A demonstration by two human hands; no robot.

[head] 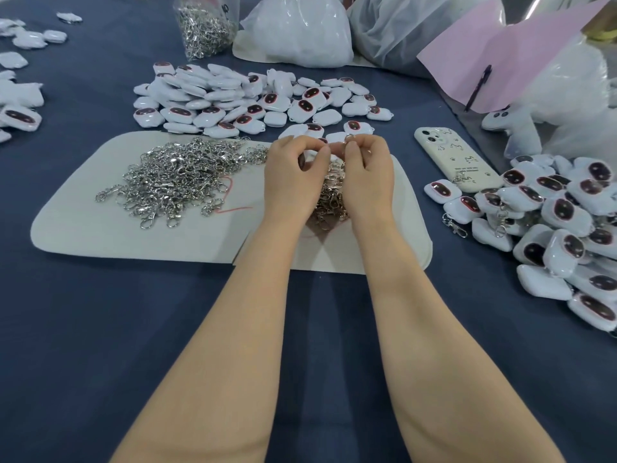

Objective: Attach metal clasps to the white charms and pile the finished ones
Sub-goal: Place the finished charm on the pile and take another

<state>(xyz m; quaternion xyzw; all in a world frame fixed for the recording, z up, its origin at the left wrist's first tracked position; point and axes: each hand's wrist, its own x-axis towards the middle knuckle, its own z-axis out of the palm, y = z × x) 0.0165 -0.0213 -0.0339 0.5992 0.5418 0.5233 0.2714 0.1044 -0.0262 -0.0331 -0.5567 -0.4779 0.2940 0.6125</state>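
Fingers (350,150) of right hand (365,175) pinch clasp ring (349,138) at far edge of mat (83,228); left hand (293,175) curled, hold unclear. Ring likely light, stiff, slippery: grip rim.

shiny metal clasps (173,182), glossy white charms (233,98)

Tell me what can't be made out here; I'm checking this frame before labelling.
Head view only.
Whether the left hand holds anything: hidden by its curled fingers.
The ring pinched by the right hand: too small to tell if open.
The finished pile: cut off by the right edge.
Print on the phone: too small to read.
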